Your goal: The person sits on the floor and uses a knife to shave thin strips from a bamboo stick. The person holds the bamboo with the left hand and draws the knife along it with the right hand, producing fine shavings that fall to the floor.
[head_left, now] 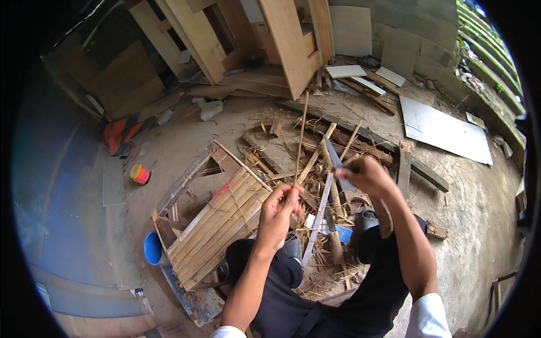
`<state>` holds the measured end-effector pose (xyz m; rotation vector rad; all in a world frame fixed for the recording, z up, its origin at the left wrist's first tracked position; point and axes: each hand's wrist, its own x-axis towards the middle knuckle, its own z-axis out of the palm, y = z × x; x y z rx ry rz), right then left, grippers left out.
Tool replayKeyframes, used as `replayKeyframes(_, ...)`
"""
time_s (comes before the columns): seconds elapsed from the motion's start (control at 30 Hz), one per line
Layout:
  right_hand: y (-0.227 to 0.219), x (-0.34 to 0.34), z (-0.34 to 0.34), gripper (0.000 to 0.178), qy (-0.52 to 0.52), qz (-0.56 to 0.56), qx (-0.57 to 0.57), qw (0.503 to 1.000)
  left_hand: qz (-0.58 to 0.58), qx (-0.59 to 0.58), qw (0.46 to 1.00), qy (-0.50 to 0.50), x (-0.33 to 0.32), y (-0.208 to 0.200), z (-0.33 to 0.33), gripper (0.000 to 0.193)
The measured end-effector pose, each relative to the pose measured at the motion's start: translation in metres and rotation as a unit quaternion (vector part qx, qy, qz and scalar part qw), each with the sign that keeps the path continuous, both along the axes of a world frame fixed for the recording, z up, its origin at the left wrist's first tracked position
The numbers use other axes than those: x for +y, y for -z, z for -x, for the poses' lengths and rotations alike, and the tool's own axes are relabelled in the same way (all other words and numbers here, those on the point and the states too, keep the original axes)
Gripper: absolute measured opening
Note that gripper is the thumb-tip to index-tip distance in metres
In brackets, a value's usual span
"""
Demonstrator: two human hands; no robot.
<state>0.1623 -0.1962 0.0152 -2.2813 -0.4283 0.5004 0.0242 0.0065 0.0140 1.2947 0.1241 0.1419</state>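
Well, from where I stand, the person sits or crouches low over a litter of wood scraps, knees bent in dark trousers (338, 312). Their left hand (277, 215) pinches the lower end of a thin wooden strip (303, 135) between thumb and fingers, and the strip rises from that grip, leaning slightly to the right toward the far side. Just to the right, the right hand (367, 176) is wrapped around the near end of a grey blade (332, 151), which points away and a little left, apart from the strip; the grip itself is partly hidden by the fingers. Beneath both hands lie pale shavings and broken lengths of wood. On the left sits a slatted wooden panel (222, 219), with a blue bucket (153, 248) beside it and a yellow-and-red tub (140, 174) farther off. A white board (444, 128) lies at the far right.
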Motion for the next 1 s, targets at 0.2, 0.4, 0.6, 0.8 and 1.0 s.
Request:
replayKeyframes(0.2, -0.023, 0.014, 0.025, 0.040, 0.007, -0.134, 0.106, 0.985, 0.002, -0.072, 0.979, -0.188, 0.010, 0.003, -0.010, 0.014)
replayKeyframes(0.4, -0.035, 0.026, 0.038, 0.039, 0.014, -0.279, 0.248, 0.928, -0.161, -0.168, 0.956, -0.178, -0.003, 0.002, -0.007, 0.011)
replayKeyframes(0.6, -0.019, 0.033, 0.031, 0.027, 0.052, -0.493, 0.314, 0.809, -0.220, -0.202, 0.953, -0.054, -0.021, -0.003, -0.007, 0.020)
replayKeyframes(0.8, -0.021, 0.011, 0.010, 0.026, 0.098, -0.410, 0.192, 0.886, 0.099, 0.161, 0.957, 0.219, 0.008, -0.024, 0.006, 0.036)
replayKeyframes(1.0, -0.009, 0.006, -0.004, 0.032, 0.249, -0.374, -0.003, 0.894, -0.065, 0.147, 0.968, 0.193, 0.007, -0.023, 0.008, 0.023)
